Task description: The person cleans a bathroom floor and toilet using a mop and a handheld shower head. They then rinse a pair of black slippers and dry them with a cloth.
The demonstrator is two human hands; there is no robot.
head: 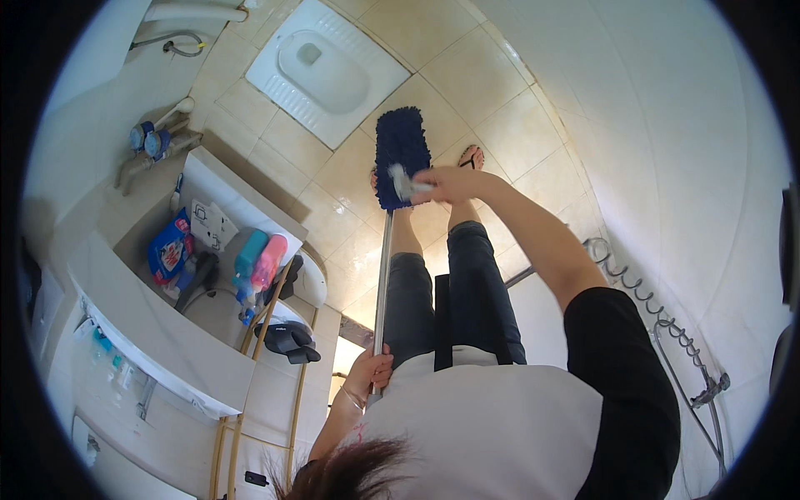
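My left hand (pixel 369 370) grips the metal pole (pixel 382 294) of a flat mop close to my waist. At the pole's far end the dark blue chenille mop head (pixel 403 140) is raised in front of my legs, its pile facing up. My right hand (pixel 451 185) holds a white brush-like tool (pixel 406 184) by its handle, over the lower part of the mop head. The tool is blurred, and whether its head touches the pile I cannot tell.
A white squat toilet (pixel 328 72) is set in the tiled floor (pixel 431 37) ahead. To the left, a white cabinet (pixel 156 325) stands near a blue detergent bag (pixel 170 247), teal and pink bottles (pixel 270 262) and a hair dryer (pixel 289 340). A coiled hose (pixel 653 300) hangs at right.
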